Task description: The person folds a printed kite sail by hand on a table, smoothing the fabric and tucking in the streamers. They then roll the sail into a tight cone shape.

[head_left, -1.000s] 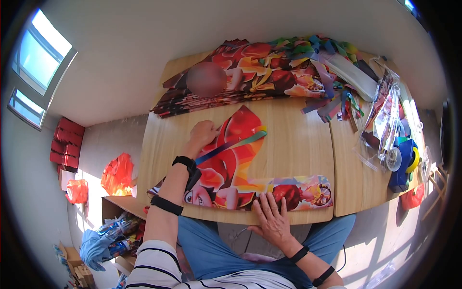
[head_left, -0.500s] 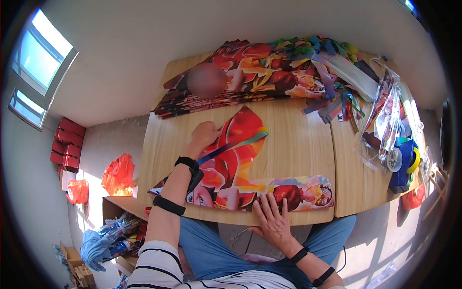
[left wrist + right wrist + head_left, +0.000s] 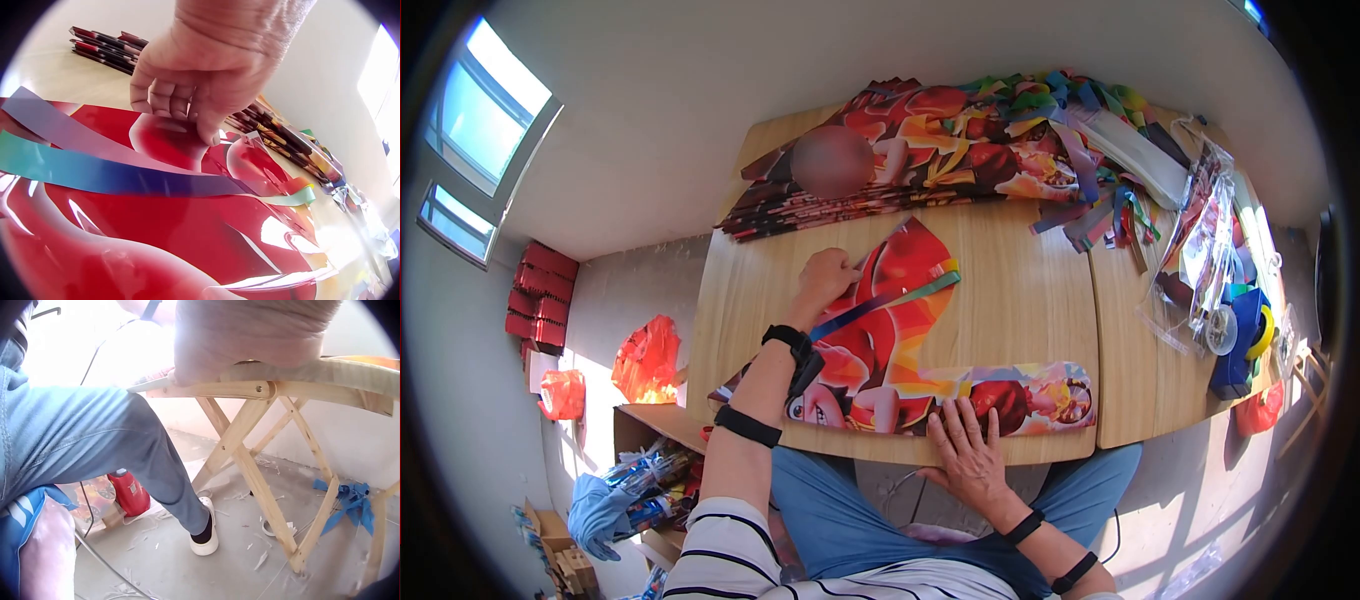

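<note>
The shiny red picture sheet (image 3: 910, 262) is laid on the wooden table (image 3: 1025, 300), with a bright ribbon (image 3: 900, 297) across it. One edge is pinched by the left hand (image 3: 825, 278) – its fingers are curled. The near part is touched by the right hand (image 3: 967, 455) – held flat, fingers a bit apart. More sheets (image 3: 960, 150) are piled behind.
</note>
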